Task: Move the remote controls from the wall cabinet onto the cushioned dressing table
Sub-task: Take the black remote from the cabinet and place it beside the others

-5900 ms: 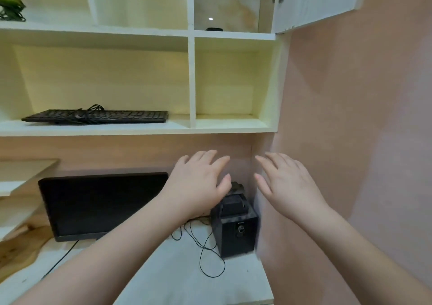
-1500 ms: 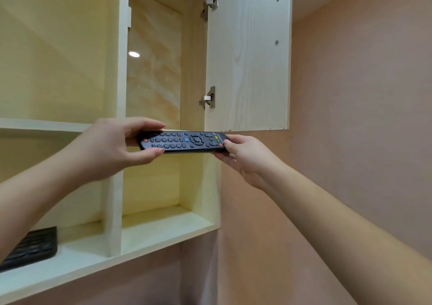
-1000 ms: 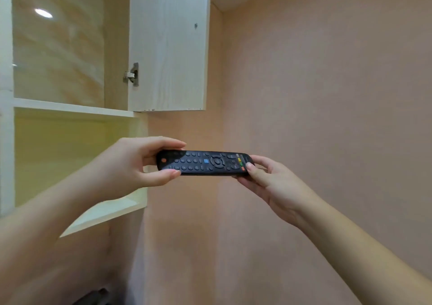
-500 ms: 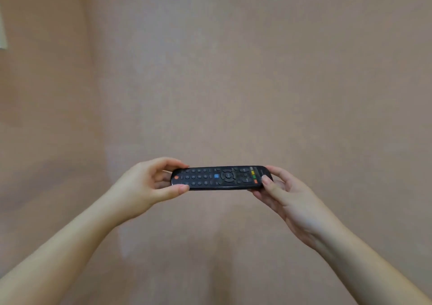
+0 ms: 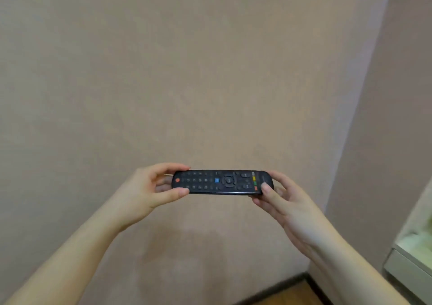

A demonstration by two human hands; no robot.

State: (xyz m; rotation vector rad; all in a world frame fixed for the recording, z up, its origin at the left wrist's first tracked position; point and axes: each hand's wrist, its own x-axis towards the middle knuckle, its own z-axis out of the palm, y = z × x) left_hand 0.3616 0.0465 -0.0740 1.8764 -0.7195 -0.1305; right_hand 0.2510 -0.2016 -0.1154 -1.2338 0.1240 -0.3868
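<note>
I saw one remote (image 5: 222,182), black and level, buttons up, held out in the air in front of a plain pinkish wall (image 5: 187,71). My left hand (image 5: 149,192) pinched its left end between thumb and fingers; my right hand (image 5: 287,204) gripped the right end, thumb on the near edge. At the far right edge stood a pale piece of furniture (image 5: 406,265), possibly a table, too blurred to tell. A strip of wood floor (image 5: 292,293) showed below.
</note>
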